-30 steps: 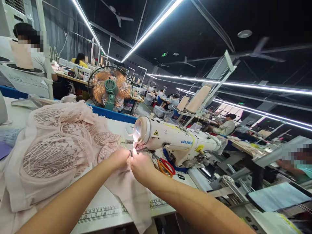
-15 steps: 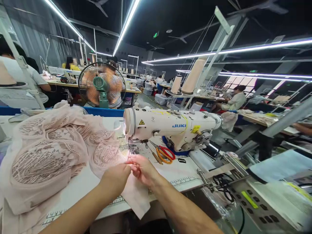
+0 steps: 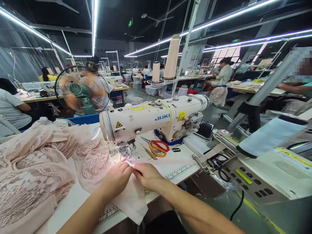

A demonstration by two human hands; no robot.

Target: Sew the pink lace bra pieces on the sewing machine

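A pale pink lace bra [image 3: 96,164] lies under the needle end of a white sewing machine [image 3: 138,120], its plain band [image 3: 133,200] hanging over the table's front edge. My left hand [image 3: 119,177] is closed on the bra's fabric just in front of the presser foot, fingertips close to the lit needle area. Beside it, my right hand [image 3: 147,177] pinches the fabric's edge, with fingers curled under and partly hidden. Both hands nearly touch at the thumbs.
Left of the machine is a heap of pink lace pieces [image 3: 36,165]. Orange-and-red-handled scissors [image 3: 158,149], a thin pointed tool [image 3: 151,153] and a black blade [image 3: 176,150] lie right of the needle. A fan [image 3: 81,91] stands behind; co-workers sit around.
My view has turned right, so the machine sits further left. My hands stay at the fabric by the presser foot; the right one is now more curled and slightly lower beside the left.
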